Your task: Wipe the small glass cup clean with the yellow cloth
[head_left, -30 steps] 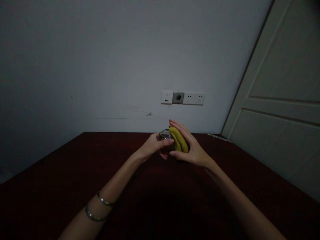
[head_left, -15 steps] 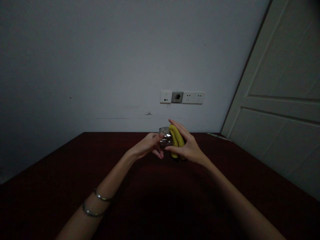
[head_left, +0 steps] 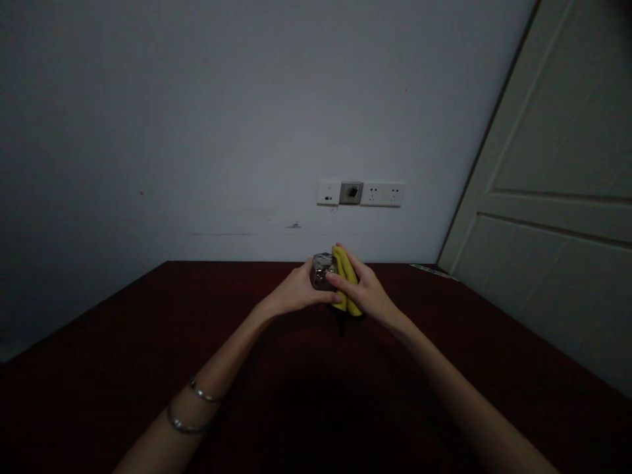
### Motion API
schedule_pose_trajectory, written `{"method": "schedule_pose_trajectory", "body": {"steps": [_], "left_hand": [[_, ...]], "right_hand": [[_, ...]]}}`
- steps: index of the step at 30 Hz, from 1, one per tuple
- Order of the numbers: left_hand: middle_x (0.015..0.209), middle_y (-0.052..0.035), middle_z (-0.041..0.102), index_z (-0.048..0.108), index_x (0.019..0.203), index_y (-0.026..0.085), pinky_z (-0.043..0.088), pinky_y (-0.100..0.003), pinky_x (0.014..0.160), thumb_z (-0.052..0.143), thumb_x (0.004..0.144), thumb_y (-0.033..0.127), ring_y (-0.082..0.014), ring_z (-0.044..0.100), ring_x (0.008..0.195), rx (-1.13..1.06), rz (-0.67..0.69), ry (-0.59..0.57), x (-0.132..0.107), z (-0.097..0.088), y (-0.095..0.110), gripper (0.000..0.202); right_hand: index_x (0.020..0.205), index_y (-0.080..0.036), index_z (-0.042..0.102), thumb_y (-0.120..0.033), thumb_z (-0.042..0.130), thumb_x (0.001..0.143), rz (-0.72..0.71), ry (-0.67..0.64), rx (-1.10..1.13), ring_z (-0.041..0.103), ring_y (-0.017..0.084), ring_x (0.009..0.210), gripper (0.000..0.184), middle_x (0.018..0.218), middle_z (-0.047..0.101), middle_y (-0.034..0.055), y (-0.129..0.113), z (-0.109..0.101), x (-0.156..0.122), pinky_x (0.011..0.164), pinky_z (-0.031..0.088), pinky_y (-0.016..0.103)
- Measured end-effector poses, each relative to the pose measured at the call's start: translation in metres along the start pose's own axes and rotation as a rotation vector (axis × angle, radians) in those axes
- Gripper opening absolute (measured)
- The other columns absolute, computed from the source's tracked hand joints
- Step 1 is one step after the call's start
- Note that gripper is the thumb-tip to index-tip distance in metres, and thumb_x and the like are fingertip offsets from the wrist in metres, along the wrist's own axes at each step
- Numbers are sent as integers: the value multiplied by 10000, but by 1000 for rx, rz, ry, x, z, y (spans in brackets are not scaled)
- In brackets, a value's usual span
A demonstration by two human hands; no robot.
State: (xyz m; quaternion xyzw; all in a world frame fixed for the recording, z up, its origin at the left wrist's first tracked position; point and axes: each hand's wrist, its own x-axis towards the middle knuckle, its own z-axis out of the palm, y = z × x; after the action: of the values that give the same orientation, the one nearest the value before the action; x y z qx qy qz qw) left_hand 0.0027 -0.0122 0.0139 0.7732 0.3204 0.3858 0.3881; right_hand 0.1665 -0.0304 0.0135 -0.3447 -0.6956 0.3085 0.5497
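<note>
Between my hands is a clear, shiny, faceted container (head_left: 323,263) that looks like glass or plastic; its exact kind is hard to make out in the dim light. My left hand (head_left: 296,289) is wrapped round its left side, the thumb reaching across below it toward the cloth. A folded yellow cloth (head_left: 347,263) is pressed against the container's right side. My right hand (head_left: 365,289) grips this cloth, its thumb lying over the front of the container and the other fingers behind the cloth.
Under my hands is a dark red table (head_left: 222,329) that meets a pale wall. Sockets and switches (head_left: 372,193) are on the wall. A light panelled door (head_left: 557,217) stands at the right, and a thin strip (head_left: 434,270) lies near the table's back right corner.
My left hand has closed further round the container, its thumb moving from the upper front to below. My right thumb has moved up onto the container's front.
</note>
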Motion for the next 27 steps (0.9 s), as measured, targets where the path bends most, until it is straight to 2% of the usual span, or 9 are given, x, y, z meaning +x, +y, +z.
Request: {"method": "schedule_pose_trajectory", "body": {"steps": [3,5,11,13,16,18,20,24,27], "left_hand": [[1011,-109,613,481,1091,138,503,-427,756,761,598,389,-242,609,878,40,-6,20,-1,1,2,620],[1010,-103,610,469,1103,141,496,-421,769,768,591,390,-243,601,892,62,29,39,-2,2,4,643],[1032,-106,583,422,1136,139,483,-414,801,777,586,355,-252,581,942,49,133,21,-6,6,11,689],[1091,-122,566,391,1185,144,465,-422,848,780,580,319,-263,567,995,45,179,-15,-7,7,14,740],[1151,-131,543,331,1263,157,441,-437,895,768,575,256,-275,546,1052,39,225,-76,-9,8,17,821],[1139,-129,546,295,1301,163,452,-442,871,747,575,217,-276,554,1033,52,216,-92,-9,9,16,856],[1091,-119,562,289,1308,165,475,-423,812,724,576,187,-261,578,961,90,190,-85,-8,9,15,852],[1000,-83,587,325,1265,170,489,-359,715,714,580,190,-211,593,829,165,162,-29,-6,9,14,789],[1020,-86,576,326,1225,163,495,-344,712,715,597,216,-209,593,855,120,162,7,-4,9,9,740]], "right_hand": [[1365,-197,364,-477,626,736,-17,-32,-30,389,278,1285,737,1413,392,126,-2,-1,-1,1079,291,494],[1355,-217,379,-493,576,779,-63,-22,-41,370,261,1299,669,1419,386,107,-4,0,-3,1094,261,491],[1256,-275,503,-453,443,885,-239,115,-25,370,191,1302,416,1384,450,42,-5,5,-4,1123,214,450],[1205,-282,549,-449,443,887,-223,142,17,421,185,1265,375,1340,503,32,-3,5,-2,1109,254,439],[1137,-263,602,-460,469,870,-117,133,98,498,202,1197,357,1270,572,36,-1,2,3,1066,326,449],[1105,-241,624,-461,477,864,-56,122,131,528,213,1164,358,1237,598,47,0,1,5,1042,358,454],[1094,-236,632,-447,477,868,-61,141,110,536,211,1155,346,1226,606,49,1,1,5,1040,362,450],[1136,-266,608,-363,448,900,-288,191,-75,495,191,1199,301,1259,577,33,-3,4,-2,1064,333,452],[1194,-286,570,-277,462,893,-494,87,-240,411,204,1276,319,1327,515,26,-7,8,-9,1080,304,487]]}}
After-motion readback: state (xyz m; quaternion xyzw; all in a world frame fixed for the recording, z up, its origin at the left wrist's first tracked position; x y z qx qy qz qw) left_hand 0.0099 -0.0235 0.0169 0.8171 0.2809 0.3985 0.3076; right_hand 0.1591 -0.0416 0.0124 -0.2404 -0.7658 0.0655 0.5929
